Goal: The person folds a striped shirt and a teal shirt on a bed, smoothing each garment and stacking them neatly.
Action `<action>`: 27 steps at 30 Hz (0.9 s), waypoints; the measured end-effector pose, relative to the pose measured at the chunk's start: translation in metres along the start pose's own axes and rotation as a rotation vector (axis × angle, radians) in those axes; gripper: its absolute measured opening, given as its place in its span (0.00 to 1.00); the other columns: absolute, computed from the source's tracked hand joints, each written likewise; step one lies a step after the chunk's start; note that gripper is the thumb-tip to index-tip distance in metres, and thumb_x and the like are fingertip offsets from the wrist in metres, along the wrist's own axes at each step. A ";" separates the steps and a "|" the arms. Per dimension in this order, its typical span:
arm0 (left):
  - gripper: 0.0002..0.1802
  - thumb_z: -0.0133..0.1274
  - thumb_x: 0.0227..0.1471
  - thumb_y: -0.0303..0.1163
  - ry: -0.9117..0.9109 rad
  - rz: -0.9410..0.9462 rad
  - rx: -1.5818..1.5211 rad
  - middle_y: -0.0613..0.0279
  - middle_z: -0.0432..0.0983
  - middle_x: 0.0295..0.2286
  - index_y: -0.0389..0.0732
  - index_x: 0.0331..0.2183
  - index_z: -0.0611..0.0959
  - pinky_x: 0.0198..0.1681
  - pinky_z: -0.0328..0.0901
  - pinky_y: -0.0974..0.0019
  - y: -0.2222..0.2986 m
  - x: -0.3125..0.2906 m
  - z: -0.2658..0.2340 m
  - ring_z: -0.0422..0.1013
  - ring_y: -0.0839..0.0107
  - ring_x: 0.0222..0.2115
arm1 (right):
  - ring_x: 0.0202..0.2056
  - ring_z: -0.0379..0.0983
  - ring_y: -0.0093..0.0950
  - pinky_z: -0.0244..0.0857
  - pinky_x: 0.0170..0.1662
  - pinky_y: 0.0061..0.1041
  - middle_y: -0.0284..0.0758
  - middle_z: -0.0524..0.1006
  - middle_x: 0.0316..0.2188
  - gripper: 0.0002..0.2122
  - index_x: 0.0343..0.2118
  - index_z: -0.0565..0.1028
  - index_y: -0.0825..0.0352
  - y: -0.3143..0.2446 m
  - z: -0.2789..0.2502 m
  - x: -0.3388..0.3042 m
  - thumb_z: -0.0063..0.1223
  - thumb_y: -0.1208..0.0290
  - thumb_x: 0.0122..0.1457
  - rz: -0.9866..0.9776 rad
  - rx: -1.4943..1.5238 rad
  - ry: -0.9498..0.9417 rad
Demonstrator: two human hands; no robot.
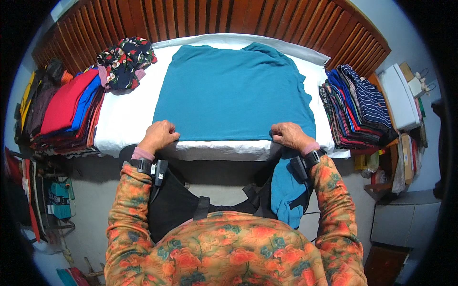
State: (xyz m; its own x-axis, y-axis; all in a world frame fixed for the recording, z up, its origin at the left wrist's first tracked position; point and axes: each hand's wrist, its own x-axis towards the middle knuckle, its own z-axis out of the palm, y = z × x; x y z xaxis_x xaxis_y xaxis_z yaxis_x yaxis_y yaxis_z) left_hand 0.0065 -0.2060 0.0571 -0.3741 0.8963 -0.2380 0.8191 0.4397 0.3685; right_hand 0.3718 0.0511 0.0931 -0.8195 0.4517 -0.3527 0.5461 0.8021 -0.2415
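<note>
A teal garment (234,95), perhaps a shirt, lies spread out on a white sheet (126,114). Its near edge runs almost straight between my two hands, while the right side is wavy. My left hand (161,136) is closed at the near left corner, pinching the cloth. Toward the near right corner, my right hand (291,135) has its fingers curled on the same edge. Below my right wrist, a teal piece of cloth (287,188), which looks like a sleeve, hangs over the front edge onto my lap. My fingertips are partly hidden under the knuckles.
Stacks of folded clothes stand at the left (67,107) and right (360,102). A crumpled dark floral garment (125,62) lies at the back left. Behind the sheet rises a slatted wooden headboard (210,19). At the far right are a white box (398,97) and a grey cabinet (405,224).
</note>
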 end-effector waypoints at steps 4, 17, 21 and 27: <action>0.15 0.57 0.45 0.41 -0.026 -0.040 0.028 0.48 0.80 0.23 0.38 0.24 0.85 0.34 0.72 0.54 0.005 0.002 -0.003 0.78 0.51 0.29 | 0.40 0.75 0.42 0.68 0.43 0.42 0.38 0.78 0.33 0.08 0.35 0.76 0.61 -0.001 0.005 -0.004 0.50 0.68 0.54 -0.060 0.102 0.123; 0.10 0.57 0.49 0.36 0.194 0.184 0.140 0.49 0.80 0.29 0.39 0.31 0.80 0.35 0.70 0.47 0.048 0.011 0.011 0.76 0.45 0.33 | 0.40 0.73 0.40 0.68 0.44 0.39 0.40 0.76 0.34 0.08 0.39 0.75 0.62 -0.014 -0.011 0.008 0.51 0.72 0.56 -0.179 0.030 0.067; 0.07 0.55 0.52 0.27 0.161 0.475 -0.115 0.56 0.74 0.32 0.40 0.35 0.78 0.42 0.67 0.55 0.102 0.024 0.034 0.71 0.55 0.37 | 0.43 0.71 0.39 0.66 0.46 0.39 0.35 0.73 0.34 0.08 0.39 0.75 0.59 -0.031 0.003 0.019 0.53 0.74 0.56 -0.221 0.071 0.160; 0.14 0.57 0.51 0.29 0.034 0.425 -0.137 0.64 0.70 0.36 0.51 0.41 0.81 0.47 0.58 0.56 0.116 0.016 0.048 0.66 0.60 0.42 | 0.44 0.70 0.35 0.59 0.46 0.37 0.32 0.72 0.35 0.10 0.39 0.76 0.54 -0.025 0.016 0.010 0.55 0.76 0.55 -0.270 0.042 0.048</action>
State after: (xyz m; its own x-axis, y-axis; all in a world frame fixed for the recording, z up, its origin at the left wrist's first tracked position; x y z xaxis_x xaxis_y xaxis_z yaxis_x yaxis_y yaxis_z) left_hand 0.1158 -0.1432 0.0529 -0.0329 0.9994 -0.0111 0.8390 0.0336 0.5431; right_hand 0.3526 0.0299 0.0809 -0.9432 0.2423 -0.2271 0.3123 0.8796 -0.3587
